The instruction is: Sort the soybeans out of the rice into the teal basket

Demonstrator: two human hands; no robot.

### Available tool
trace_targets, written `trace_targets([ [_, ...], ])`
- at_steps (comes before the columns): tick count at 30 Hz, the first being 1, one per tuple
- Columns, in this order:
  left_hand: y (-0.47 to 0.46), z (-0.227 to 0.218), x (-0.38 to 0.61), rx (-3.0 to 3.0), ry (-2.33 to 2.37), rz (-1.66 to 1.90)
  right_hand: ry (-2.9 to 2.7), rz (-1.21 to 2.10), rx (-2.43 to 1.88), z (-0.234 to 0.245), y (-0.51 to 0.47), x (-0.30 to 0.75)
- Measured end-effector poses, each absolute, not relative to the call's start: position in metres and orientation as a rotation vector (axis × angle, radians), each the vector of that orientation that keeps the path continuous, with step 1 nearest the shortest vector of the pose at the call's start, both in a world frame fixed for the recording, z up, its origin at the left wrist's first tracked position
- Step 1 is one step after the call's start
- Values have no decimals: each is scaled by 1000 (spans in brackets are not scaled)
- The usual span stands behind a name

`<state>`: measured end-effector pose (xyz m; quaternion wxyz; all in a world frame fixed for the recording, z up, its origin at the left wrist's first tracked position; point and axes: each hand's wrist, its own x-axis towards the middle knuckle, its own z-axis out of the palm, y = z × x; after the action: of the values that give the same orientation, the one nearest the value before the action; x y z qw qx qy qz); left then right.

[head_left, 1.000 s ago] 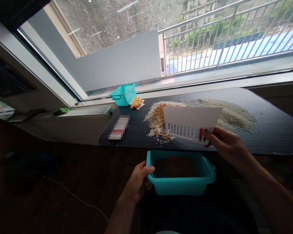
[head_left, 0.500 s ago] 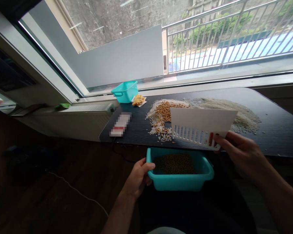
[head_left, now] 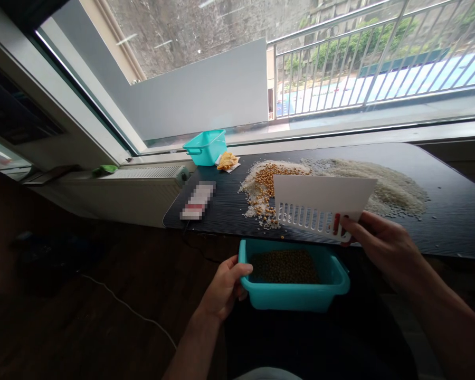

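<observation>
I have the scraper [head_left: 325, 191] up in front of the beans [head_left: 266, 177] and rice [head_left: 388, 182], by the near edge of the surface [head_left: 221, 203]; fingers of the right hand [head_left: 383, 240] pinch its lower right end (slots downward). Fingers of the left hand [head_left: 221, 287] clasp the near tub [head_left: 288, 299], below that edge, dark beans [head_left: 287, 265] inside. The far tub [head_left: 210, 150] sits by the far left corner.
</observation>
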<state>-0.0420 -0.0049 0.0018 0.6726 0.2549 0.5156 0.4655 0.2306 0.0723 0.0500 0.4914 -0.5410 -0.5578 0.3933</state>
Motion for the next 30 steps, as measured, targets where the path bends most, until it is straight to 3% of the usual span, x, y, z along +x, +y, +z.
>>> trace_targets([
  [30, -4, 0, -44, 568, 1149, 1064, -1405, 1025, -1263, 48, 92, 212],
])
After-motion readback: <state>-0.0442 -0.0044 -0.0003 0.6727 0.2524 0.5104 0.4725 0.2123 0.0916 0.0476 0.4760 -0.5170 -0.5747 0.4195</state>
